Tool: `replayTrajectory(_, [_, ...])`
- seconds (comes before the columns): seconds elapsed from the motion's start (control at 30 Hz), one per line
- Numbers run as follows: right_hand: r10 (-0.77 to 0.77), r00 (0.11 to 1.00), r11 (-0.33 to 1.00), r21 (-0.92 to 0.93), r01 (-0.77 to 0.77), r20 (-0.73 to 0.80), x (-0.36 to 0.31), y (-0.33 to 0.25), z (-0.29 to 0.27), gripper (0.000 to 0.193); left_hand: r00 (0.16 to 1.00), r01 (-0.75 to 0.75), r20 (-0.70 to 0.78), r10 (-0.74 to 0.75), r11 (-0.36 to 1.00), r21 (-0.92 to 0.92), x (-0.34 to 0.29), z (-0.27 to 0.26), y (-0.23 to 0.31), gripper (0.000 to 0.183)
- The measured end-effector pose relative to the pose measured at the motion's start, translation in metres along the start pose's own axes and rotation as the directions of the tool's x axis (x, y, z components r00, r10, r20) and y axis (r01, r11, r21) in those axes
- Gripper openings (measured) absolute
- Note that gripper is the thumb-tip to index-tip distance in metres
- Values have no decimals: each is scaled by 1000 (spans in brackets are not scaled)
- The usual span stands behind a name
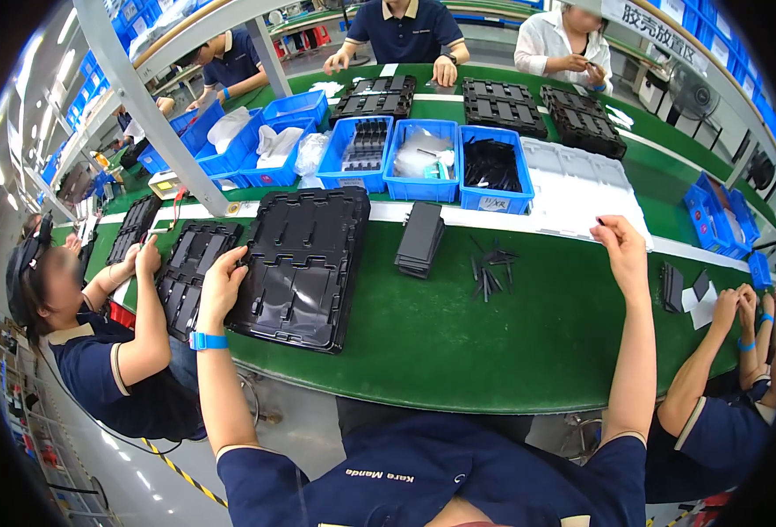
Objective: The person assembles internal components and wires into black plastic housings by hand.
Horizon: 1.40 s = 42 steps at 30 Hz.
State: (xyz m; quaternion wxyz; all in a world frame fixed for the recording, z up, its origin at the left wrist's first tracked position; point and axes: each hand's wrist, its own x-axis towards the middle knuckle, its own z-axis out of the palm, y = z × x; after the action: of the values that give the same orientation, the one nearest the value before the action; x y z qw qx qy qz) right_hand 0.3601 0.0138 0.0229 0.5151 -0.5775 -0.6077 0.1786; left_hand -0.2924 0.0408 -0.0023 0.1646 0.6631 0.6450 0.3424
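My left hand [221, 288], with a blue wristband, is at the left edge of a black plastic tray [304, 263]; its curled fingers grip the rim. My right hand [623, 244] is raised by the front edge of a pale grey tray [581, 180]. Its thumb and finger come together, with a tiny dark spot at the tips that I cannot make out. Between the hands lie a stack of flat dark grey pieces [420, 240] and a loose scatter of thin black strips [491, 268] on the green table [405, 351].
Blue bins hold black slotted parts [368, 145], clear bags [423, 154] and black strips [493, 167]. A metal post [155, 110] rises at the left. More black trays [502, 104] lie beyond. Co-workers sit left, right and opposite; a co-worker's hands [735, 306] are at the right.
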Motion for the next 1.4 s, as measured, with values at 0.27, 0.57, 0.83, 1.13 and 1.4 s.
replayTrajectory(0.27, [-106, 938, 757, -639, -139, -329, -19, 132, -145, 14, 999, 37, -15, -37, 999, 14, 1, -2, 11, 43])
replayTrajectory(0.57, [293, 791, 816, -291, -499, -536, -49, 201, -189, 12, 898, -421, -48, 438, 884, 204, -29, 29, 140, 43])
replayTrajectory(0.83, [292, 752, 923, -30, -383, -591, -51, 194, -191, 13, 431, -833, 405, 806, 528, -164, -63, 98, 220, 37])
replayTrajectory(1.13, [371, 749, 900, 15, -435, -549, -56, 206, -192, 15, 407, -577, 437, 802, 596, -558, -71, 184, 231, 18])
replayTrajectory(1.4, [405, 824, 909, 77, -410, -395, -78, 156, -154, 10, 438, -569, 397, 806, 591, -572, -75, 185, 219, 15])
